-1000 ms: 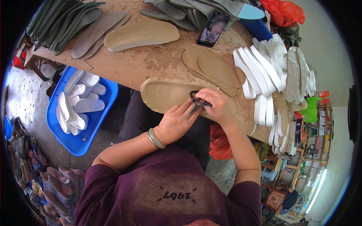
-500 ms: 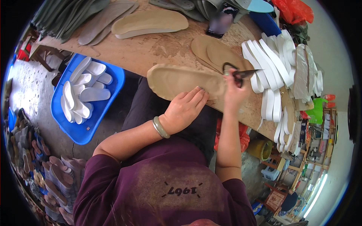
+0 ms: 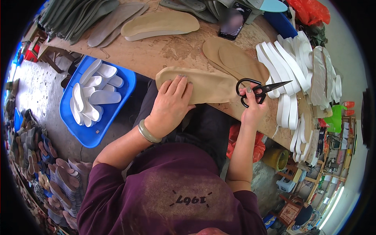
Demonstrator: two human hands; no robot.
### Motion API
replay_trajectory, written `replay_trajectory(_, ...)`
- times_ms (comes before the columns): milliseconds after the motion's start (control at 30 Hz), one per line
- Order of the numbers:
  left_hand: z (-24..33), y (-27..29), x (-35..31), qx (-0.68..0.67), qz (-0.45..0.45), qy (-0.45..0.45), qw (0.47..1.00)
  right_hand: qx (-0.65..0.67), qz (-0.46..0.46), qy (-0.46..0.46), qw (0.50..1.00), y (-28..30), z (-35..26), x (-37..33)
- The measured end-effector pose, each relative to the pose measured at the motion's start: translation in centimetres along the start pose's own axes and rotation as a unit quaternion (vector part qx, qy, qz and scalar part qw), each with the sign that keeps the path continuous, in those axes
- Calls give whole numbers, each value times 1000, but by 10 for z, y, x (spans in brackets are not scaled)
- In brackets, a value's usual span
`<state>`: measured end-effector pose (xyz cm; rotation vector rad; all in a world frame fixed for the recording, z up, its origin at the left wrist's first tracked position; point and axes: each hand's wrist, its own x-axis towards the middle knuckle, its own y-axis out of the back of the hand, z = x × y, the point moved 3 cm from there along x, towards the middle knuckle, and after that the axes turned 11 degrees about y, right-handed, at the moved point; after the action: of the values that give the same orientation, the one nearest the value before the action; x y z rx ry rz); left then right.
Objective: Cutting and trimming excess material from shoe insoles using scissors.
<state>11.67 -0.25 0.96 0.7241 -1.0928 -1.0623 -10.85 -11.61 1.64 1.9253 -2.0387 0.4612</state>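
Note:
A tan-covered shoe sole (image 3: pixel 211 84) lies along the table's near edge, partly over my lap. My left hand (image 3: pixel 172 102) rests palm down across its left half, fingers stretched out over the top. My right hand (image 3: pixel 253 106) holds black-handled scissors (image 3: pixel 270 88) beside the sole's right end, and their dark blades point right, away from it. Flat tan sole-shaped pieces (image 3: pixel 241 58) lie just behind the scissors. Farther back on the left sits another tan-topped sole with a white side (image 3: pixel 160 25).
White sole pieces (image 3: pixel 284 70) stand in rows at the table's right. Grey sheets (image 3: pixel 78 19) are stacked at the far left, and a phone (image 3: pixel 235 21) lies at the back. A blue bin (image 3: pixel 129 84) of white soles stands left of my lap. Red bag (image 3: pixel 256 147) below the table.
My left hand has slid left along the sole. The scissors, blurred before, now show clearly in my right hand. The whole view has shifted slightly.

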Motion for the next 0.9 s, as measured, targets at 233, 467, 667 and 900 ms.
replay_trajectory(233, -3, 2, 2, -26, -19, 0, 999, 26, -4, 13, 1000, 6, 1, -6)
replay_trajectory(467, -2, 12, -1, -60, 1, 23, 998, 64, 7, 0, 998, 15, 1, -13)
replay_trajectory(667, -14, 16, -1, -67, 32, 55, 996, 66, 10, 12, 998, 20, -3, -15)
replay_trajectory(900, -17, 11, 1, -23, 26, 17, 999, 70, 13, 5, 997, 24, 6, -18)
